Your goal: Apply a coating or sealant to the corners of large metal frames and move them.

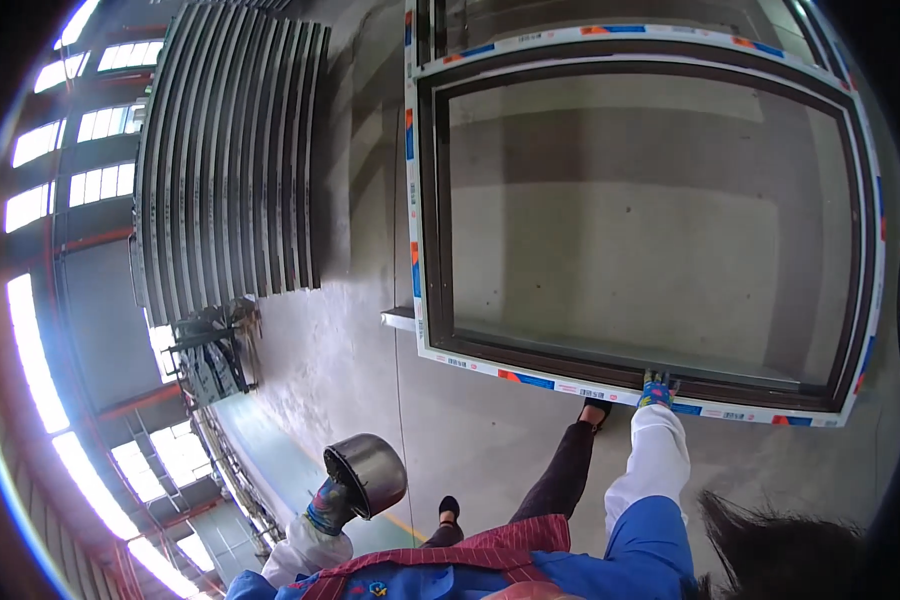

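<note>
My left hand (330,504), in a patterned glove, is closed at the rim of a round metal pot (382,474). The pot is tilted on its side, and its inside looks dark; most of my fingers are hidden at its mouth. My right hand (657,388), in a similar colourful glove, lies over the near edge of a large dark window frame (510,357). Its fingers hook over the inner side of the profile. White tape with orange and blue patches (530,380) runs along the frame's outer edges.
A tall stack of long grey metal profiles (230,160) stands at the far left. Below it is a dark heap of material (210,360) near the wall. A small ledge (398,319) juts out at the frame's left corner. My feet (594,412) are on the grey floor.
</note>
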Demonstrator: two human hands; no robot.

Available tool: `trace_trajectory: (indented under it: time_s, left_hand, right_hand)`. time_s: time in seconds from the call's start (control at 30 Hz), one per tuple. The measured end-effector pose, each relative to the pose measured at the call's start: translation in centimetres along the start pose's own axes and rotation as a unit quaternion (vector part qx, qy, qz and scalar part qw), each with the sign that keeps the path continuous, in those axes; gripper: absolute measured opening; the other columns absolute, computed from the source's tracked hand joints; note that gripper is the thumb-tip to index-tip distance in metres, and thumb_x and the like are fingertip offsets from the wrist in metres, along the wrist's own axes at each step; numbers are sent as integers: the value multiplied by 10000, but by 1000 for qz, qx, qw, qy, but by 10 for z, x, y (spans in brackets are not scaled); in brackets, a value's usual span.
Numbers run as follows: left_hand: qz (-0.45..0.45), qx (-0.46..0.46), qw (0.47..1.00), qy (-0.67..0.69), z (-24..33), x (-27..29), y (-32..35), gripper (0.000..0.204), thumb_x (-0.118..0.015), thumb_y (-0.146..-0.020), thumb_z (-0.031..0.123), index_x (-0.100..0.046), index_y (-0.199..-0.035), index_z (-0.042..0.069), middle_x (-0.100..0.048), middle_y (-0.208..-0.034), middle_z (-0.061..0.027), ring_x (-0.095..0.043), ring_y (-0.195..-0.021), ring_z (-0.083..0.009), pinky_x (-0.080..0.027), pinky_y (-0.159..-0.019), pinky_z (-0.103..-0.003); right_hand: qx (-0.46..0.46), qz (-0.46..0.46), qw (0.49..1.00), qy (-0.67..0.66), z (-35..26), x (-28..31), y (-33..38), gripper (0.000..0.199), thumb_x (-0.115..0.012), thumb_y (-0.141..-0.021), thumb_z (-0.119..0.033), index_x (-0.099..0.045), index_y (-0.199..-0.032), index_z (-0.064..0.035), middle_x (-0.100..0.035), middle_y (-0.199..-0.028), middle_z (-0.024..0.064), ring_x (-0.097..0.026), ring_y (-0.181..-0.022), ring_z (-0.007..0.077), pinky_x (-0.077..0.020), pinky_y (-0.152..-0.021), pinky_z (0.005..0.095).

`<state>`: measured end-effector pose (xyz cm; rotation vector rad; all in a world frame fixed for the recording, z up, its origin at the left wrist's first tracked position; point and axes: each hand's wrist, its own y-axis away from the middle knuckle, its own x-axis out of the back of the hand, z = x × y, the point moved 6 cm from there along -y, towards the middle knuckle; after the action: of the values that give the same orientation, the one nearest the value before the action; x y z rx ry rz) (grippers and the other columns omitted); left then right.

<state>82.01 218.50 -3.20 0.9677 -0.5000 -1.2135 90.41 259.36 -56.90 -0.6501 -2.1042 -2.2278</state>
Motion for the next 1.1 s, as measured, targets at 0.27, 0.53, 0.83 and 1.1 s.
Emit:
trace_trajectory:
  time_s: [0.27, 0.53, 0.83, 1.1]
  left_hand:
    - [55, -86, 995, -18, -1, 43, -20, 827, -692, -713, 354, -286, -1345, 9, -424, -1308, -168, -441, -1182, -332, -358, -999, -479]
    - [105, -80, 988, 84, -40, 152, -10, 835, -705, -647, 203, -285, -1346, 22, -432, -1288, -157, -430, -1183, -341, -360, -982, -474]
    - [123, -213, 959, -140, -67, 346, 97, 450, -608, -767, 127, -476, -1190, 51, -577, -1065, -54, -554, -980, -178, -436, -867, -308]
    - [56, -195, 936, 288, -25, 464, 289, 657, -698, -721, 287, -419, -1274, 69, -532, -1200, -96, -529, -1078, -251, -454, -901, -451]
  right_hand:
    - [59, 57, 990, 112, -28, 4, -16, 631, -482, -845, -295, -212, -1408, -205, -261, -1436, 110, -221, -1329, 314, -98, -1044, 583]
    - [129, 93, 972, 174, -40, 41, 33, 972, -796, -488, -342, -354, -1301, -46, -409, -1300, 174, -414, -1195, 285, -292, -1026, 396]
    - [343, 176, 921, 50, -159, 74, 256, 938, -779, -494, -452, -436, -1227, 22, -491, -1183, 248, -465, -1110, 379, -347, -986, 392]
    - [455, 236, 856, -72, -312, 146, 564, 714, -759, -595, -367, -523, -1177, -29, -573, -1080, 208, -558, -972, 375, -457, -829, 377]
